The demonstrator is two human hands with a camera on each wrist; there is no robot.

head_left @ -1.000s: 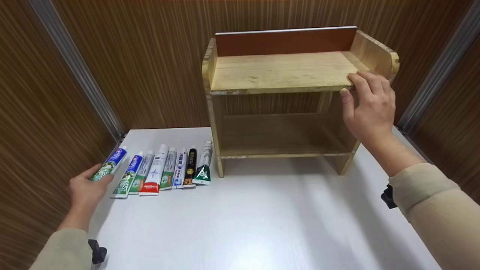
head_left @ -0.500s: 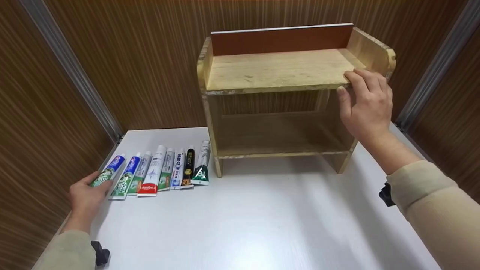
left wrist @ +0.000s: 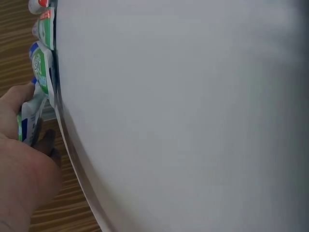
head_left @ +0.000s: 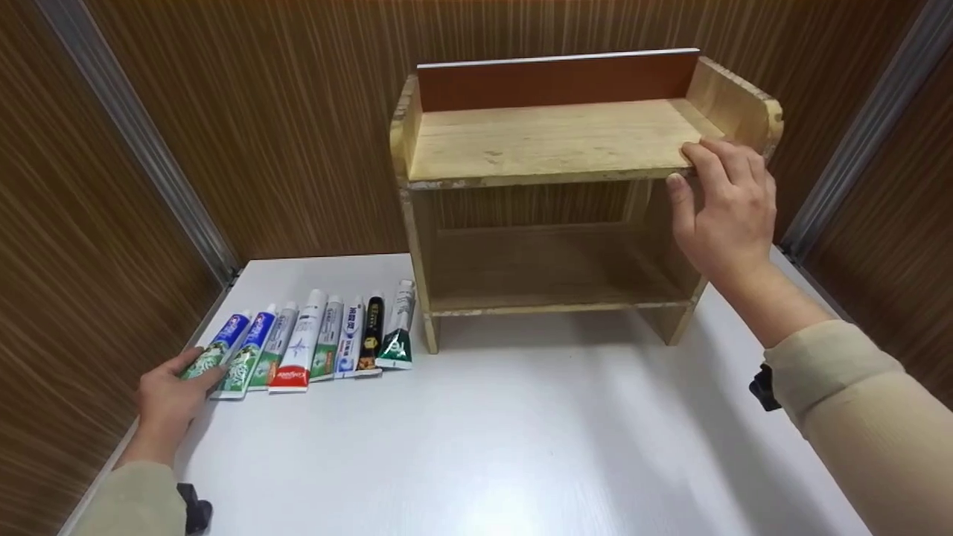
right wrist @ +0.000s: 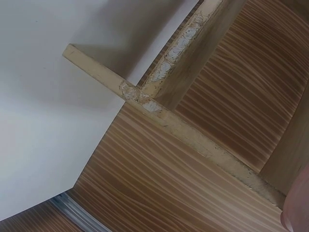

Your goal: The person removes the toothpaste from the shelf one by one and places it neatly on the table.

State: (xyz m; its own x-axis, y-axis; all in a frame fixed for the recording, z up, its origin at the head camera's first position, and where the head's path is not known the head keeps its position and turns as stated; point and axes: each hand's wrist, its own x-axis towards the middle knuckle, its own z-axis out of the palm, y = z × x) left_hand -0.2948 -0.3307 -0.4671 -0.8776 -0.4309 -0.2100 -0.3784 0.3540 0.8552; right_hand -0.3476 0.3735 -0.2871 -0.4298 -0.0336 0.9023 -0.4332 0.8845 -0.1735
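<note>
My left hand (head_left: 170, 391) pinches a blue and green toothpaste tube (head_left: 223, 335) between thumb and fingers, at the left end of a row of tubes. The held tube lies close against a matching blue and green tube (head_left: 252, 346); whether it touches the table cannot be told. In the left wrist view the hand (left wrist: 24, 169) is around the tube's lower end (left wrist: 31, 118). My right hand (head_left: 730, 208) grips the front edge of the top board of a small wooden shelf (head_left: 551, 145), fingers on top and thumb in front. Only part of a finger (right wrist: 297, 203) shows in the right wrist view.
Further tubes stretch rightward: a white and red Colgate tube (head_left: 301, 342), a black tube (head_left: 372, 331) and a green and silver one (head_left: 398, 327) beside the shelf's left leg. The white table (head_left: 484, 447) meets brown wood-grain walls (head_left: 320, 134) at back and sides.
The left hand has brought its tube nearer and down, up beside the row's leftmost tube. The right hand has kept its grip on the shelf. The view has shifted slightly.
</note>
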